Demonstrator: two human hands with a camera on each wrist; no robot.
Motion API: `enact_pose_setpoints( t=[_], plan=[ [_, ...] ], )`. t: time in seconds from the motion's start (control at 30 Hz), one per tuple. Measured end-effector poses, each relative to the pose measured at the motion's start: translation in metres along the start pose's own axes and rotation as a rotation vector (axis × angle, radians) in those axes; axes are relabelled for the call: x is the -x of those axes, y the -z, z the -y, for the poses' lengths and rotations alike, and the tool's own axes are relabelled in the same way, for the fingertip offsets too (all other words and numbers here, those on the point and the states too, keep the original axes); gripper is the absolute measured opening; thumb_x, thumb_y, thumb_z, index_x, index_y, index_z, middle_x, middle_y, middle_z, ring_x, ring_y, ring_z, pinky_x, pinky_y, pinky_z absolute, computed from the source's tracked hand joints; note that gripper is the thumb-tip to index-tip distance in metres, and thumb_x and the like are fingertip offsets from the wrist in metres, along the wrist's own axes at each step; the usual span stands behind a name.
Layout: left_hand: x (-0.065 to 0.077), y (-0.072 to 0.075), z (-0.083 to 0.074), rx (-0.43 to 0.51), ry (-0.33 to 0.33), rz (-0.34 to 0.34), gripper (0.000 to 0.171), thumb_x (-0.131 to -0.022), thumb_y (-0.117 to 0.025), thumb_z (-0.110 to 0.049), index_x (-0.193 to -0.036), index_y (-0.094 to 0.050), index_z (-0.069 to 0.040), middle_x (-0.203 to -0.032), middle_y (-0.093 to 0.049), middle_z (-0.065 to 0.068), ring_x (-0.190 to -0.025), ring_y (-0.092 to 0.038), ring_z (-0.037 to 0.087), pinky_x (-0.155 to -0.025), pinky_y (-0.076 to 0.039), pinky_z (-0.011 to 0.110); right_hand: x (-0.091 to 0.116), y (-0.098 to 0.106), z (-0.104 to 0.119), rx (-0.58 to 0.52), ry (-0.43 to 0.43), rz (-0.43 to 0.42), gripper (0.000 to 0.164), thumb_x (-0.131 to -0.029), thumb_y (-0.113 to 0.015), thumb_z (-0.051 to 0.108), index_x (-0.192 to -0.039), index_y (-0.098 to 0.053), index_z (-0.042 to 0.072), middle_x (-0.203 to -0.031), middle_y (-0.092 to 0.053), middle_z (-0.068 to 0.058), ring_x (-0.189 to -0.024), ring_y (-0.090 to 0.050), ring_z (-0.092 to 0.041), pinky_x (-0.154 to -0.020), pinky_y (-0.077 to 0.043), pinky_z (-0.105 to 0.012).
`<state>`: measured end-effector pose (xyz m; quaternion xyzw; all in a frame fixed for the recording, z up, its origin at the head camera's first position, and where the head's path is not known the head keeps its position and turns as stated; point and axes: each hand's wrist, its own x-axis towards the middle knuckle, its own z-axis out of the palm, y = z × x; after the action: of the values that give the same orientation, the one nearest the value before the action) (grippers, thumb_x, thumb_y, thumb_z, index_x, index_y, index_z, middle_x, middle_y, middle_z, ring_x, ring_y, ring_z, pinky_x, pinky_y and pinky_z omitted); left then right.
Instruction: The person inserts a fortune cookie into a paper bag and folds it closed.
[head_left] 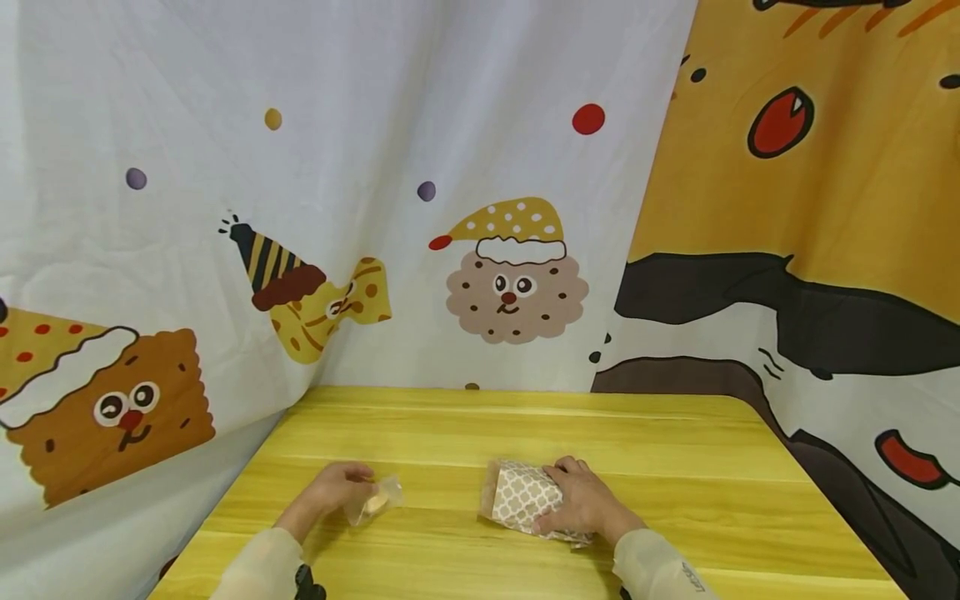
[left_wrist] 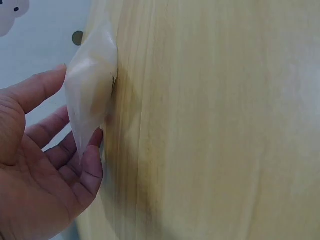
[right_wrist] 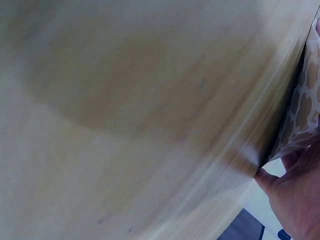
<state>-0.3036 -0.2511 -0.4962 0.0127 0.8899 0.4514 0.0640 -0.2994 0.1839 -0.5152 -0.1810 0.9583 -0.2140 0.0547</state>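
A small translucent wrapper (head_left: 377,501) with a pale beige, rounded thing inside lies in the fingers of my left hand (head_left: 339,489), on the left of the table. In the left wrist view the thumb meets one edge of the wrapper (left_wrist: 92,82) and the other fingers curl at its lower end. On the right, my right hand (head_left: 587,502) grips the right side of a paper bag (head_left: 522,497) with a beige and white lattice pattern. The right wrist view catches only part of the bag (right_wrist: 303,107), with the hand (right_wrist: 298,195) beneath it.
Both hands are over a yellowish wood-grain table (head_left: 450,417). Behind it hangs a white curtain (head_left: 360,100) printed with cartoon biscuits and a sweet, and an orange printed section (head_left: 720,192) covers the right side.
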Motion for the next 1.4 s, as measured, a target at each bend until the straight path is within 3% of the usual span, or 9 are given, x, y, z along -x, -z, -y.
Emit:
enact_pose_setpoints(
  t=[0.1,0.3,0.47,0.67,0.9,1.17,1.4],
  plan=[
    [0.000,0.001,0.000,-0.001,-0.023,0.051,0.042,-0.088,-0.076,-0.016,-0.118,-0.064,0.010,-0.104,-0.067,0.013,-0.091,-0.063,0.023,-0.078,-0.053,0.040,0.000,-0.001,-0.001,-0.007,0.009,-0.007,0.106,-0.064,-0.078,0.073,-0.143,-0.052,0.007,-0.129,-0.047,-0.009,-0.121,-0.044,-0.032,-0.098,-0.041,-0.053],
    [0.001,0.003,-0.001,0.038,-0.065,0.229,0.048,-0.089,-0.071,-0.012,-0.124,-0.056,0.018,-0.108,-0.066,0.017,-0.093,-0.062,0.025,-0.079,-0.054,0.040,-0.001,-0.002,-0.002,0.007,0.016,-0.008,0.107,-0.065,-0.076,0.074,-0.143,-0.052,0.006,-0.129,-0.047,-0.010,-0.119,-0.044,-0.031,-0.097,-0.041,-0.053],
    [0.003,-0.006,-0.009,0.095,-0.050,0.298,0.034,-0.091,-0.069,-0.012,-0.115,-0.064,0.012,-0.092,-0.066,0.007,-0.076,-0.059,0.018,-0.066,-0.051,0.033,-0.002,-0.001,-0.004,0.005,0.026,-0.010,0.106,-0.066,-0.075,0.075,-0.143,-0.052,0.005,-0.128,-0.047,-0.010,-0.119,-0.044,-0.032,-0.097,-0.041,-0.054],
    [0.002,-0.029,-0.025,0.223,-0.068,0.201,0.021,-0.097,-0.063,-0.012,-0.106,-0.066,0.006,-0.079,-0.058,0.003,-0.062,-0.046,0.013,-0.057,-0.043,0.028,-0.001,0.000,-0.003,0.007,0.031,-0.012,0.106,-0.067,-0.075,0.074,-0.143,-0.052,0.004,-0.129,-0.047,-0.010,-0.119,-0.044,-0.032,-0.097,-0.041,-0.055],
    [-0.010,-0.073,-0.058,0.472,-0.047,0.091,0.027,-0.098,-0.064,-0.017,-0.115,-0.062,0.004,-0.088,-0.061,0.004,-0.069,-0.049,0.014,-0.061,-0.041,0.030,-0.001,-0.001,-0.001,0.010,0.023,-0.023,0.107,-0.065,-0.076,0.074,-0.143,-0.052,0.004,-0.130,-0.047,-0.010,-0.120,-0.044,-0.032,-0.098,-0.041,-0.054],
    [-0.012,-0.117,-0.075,0.580,-0.052,0.064,0.021,-0.099,-0.061,-0.012,-0.110,-0.062,0.006,-0.084,-0.061,0.003,-0.067,-0.052,0.012,-0.058,-0.042,0.027,-0.003,-0.003,-0.005,-0.001,0.025,-0.003,0.108,-0.067,-0.072,0.078,-0.144,-0.051,0.005,-0.129,-0.046,-0.010,-0.119,-0.044,-0.032,-0.097,-0.041,-0.055],
    [-0.015,-0.148,-0.081,0.549,-0.075,0.064,0.016,-0.096,-0.062,-0.004,-0.105,-0.061,0.009,-0.081,-0.064,0.008,-0.063,-0.056,0.012,-0.054,-0.048,0.025,-0.003,-0.003,-0.006,-0.007,0.026,0.001,0.107,-0.067,-0.072,0.078,-0.144,-0.051,0.006,-0.131,-0.046,-0.011,-0.121,-0.044,-0.033,-0.097,-0.041,-0.056]
  ],
)
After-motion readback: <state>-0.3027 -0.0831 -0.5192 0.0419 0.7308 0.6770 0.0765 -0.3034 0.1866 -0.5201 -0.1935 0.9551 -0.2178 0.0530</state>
